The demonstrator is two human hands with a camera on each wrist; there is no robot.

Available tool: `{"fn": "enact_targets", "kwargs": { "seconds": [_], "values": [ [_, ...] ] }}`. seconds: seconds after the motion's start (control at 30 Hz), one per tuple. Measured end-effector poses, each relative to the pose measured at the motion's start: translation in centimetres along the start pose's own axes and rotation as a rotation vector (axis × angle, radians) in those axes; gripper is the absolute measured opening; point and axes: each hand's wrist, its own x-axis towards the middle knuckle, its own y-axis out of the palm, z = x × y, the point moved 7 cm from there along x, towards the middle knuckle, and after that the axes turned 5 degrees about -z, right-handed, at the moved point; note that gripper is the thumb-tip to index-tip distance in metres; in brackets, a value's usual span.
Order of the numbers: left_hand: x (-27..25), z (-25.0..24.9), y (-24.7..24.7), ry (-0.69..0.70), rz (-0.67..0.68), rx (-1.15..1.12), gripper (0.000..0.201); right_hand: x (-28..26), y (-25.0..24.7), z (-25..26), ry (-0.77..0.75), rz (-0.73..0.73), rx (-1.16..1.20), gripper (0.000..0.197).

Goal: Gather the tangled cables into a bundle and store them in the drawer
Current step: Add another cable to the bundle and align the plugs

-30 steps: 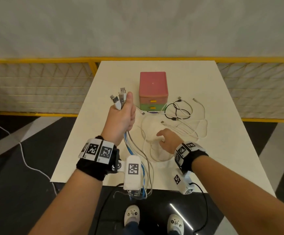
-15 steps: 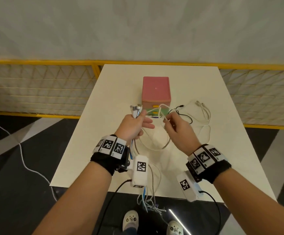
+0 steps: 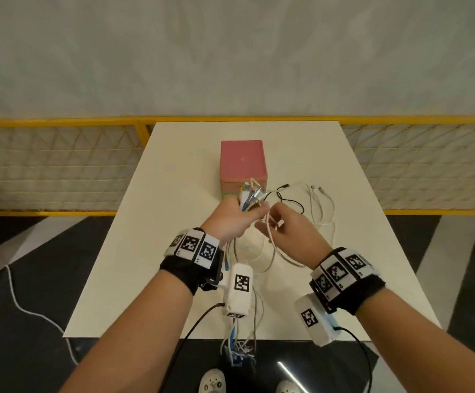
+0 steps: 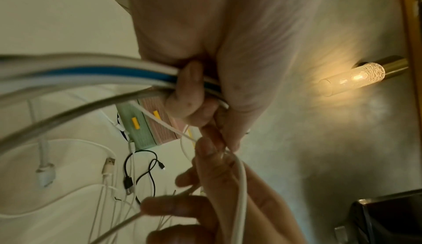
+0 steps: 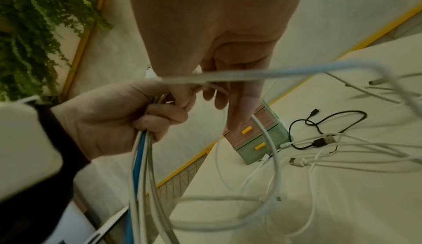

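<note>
My left hand (image 3: 234, 219) grips a bundle of white and blue cables (image 3: 249, 195), plug ends sticking up just in front of the pink and green drawer unit (image 3: 243, 161). The bundle's tails (image 3: 239, 350) hang below the table's near edge. In the left wrist view its fingers (image 4: 189, 92) curl round the cables (image 4: 91, 75). My right hand (image 3: 283, 226) meets it and pinches a white cable (image 3: 270, 231) that loops down toward the table. Both drawers (image 5: 258, 140) are closed. A black cable (image 3: 290, 199) and loose white cables (image 3: 322, 204) lie right of the unit.
The white table (image 3: 174, 199) stands against a yellow mesh railing (image 3: 60, 165). My feet (image 3: 212, 382) show past its near edge above a dark floor. A white cord (image 3: 18, 302) trails across the floor at the left. A lit wall lamp (image 4: 356, 76) appears in the left wrist view.
My right hand has risen off the cable pile on the table with a white cable and come to my left hand. My left hand moved right and lower, in front of the drawer unit.
</note>
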Motion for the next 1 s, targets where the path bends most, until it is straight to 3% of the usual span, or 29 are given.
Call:
{"fn": "enact_targets", "kwargs": {
  "seconds": [0.1, 0.3, 0.47, 0.57, 0.67, 0.9, 1.0],
  "values": [
    [-0.3, -0.6, 0.2, 0.054, 0.018, -0.047, 0.005, 0.5, -0.1, -0.3, 0.033, 0.060, 0.153, 0.023],
    [0.7, -0.3, -0.2, 0.110, -0.073, -0.001, 0.014, 1.0, -0.1, 0.6, 0.228, 0.066, 0.442, 0.039],
    [1.3, 0.8, -0.8, 0.104, -0.110, 0.050, 0.024, 1.2, -0.4, 0.7, 0.285, -0.016, 0.551, 0.023],
    [1.5, 1.4, -2.7, 0.058, -0.258, 0.041, 0.015, 1.7, -2.0, 0.5, 0.263, -0.176, 0.533, 0.023],
    [1.2, 1.1, -3.7, 0.029, -0.387, -0.046, 0.032, 1.7, -2.5, 1.4, 0.188, -0.158, 0.550, 0.018],
    [0.4, -2.4, -1.8, 0.091, -0.169, -0.352, 0.030, 0.4, 0.0, 3.0, -0.073, 0.155, 0.242, 0.017],
    [-0.4, -4.0, -2.1, 0.197, -0.099, -0.322, 0.026, 0.1, -0.3, 2.1, -0.038, 0.146, 0.270, 0.030]
  ]
}}
